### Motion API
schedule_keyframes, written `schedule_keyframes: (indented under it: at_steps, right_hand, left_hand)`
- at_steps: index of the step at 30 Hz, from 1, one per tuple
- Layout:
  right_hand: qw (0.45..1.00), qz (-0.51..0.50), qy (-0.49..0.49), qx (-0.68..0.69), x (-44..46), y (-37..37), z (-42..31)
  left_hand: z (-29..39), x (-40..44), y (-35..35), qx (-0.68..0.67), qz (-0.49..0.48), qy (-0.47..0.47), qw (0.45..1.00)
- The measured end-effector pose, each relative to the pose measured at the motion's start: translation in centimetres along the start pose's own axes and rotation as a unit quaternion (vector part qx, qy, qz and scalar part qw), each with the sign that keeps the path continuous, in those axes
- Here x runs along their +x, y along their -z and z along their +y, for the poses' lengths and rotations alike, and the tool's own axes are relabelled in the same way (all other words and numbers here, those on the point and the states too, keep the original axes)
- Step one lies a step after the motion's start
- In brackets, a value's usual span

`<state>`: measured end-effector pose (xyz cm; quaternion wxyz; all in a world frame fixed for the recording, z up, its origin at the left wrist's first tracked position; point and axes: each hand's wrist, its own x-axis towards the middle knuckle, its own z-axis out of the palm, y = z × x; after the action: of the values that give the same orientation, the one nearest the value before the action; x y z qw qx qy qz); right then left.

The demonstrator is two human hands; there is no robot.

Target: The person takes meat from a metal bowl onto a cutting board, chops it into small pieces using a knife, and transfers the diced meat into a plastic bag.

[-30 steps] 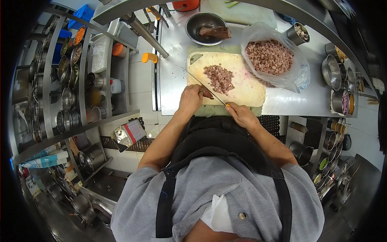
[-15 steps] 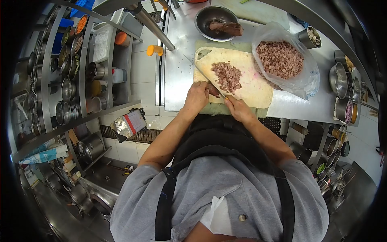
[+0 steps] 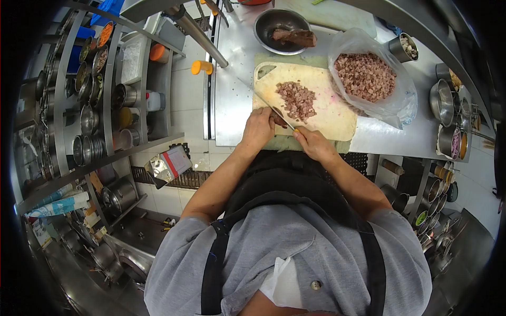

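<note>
A long knife (image 3: 270, 105) lies slantwise over the pale cutting board (image 3: 329, 124), its handle in my closed right hand (image 3: 315, 144). My left hand (image 3: 258, 128) presses on a dark piece of meat (image 3: 279, 121) at the board's lower left, right beside the blade. Diced meat (image 3: 298, 101) forms a loose pile just beyond the knife. To the right, an open plastic bag (image 3: 403, 100) holds much more diced meat (image 3: 365, 77) and overlaps the board's edge. A metal bowl (image 3: 263, 31) behind the board has a larger chunk of meat (image 3: 296, 37) in it.
The steel table (image 3: 232, 113) bears a metal container (image 3: 403, 47) of pale pieces at the back right and several bowls (image 3: 441, 102) at the right edge. A metal post (image 3: 197, 37) rises at the left. Shelves (image 3: 110, 95) with pans stand beyond it.
Over the last second the view has shifted, so the board appears farther right. Both hands stay at the meat and knife, with only slight shifts of the blade.
</note>
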<state>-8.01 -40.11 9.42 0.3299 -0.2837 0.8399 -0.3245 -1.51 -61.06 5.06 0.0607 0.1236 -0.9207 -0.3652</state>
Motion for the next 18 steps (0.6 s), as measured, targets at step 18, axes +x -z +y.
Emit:
schedule_keyframes:
  at_steps: [18]
  right_hand:
    - [0.999,0.030,0.027,0.027,0.7,-1.9,0.1]
  left_hand:
    - [-0.4,-0.6,-0.1,-0.005,0.023,-0.016,1.000]
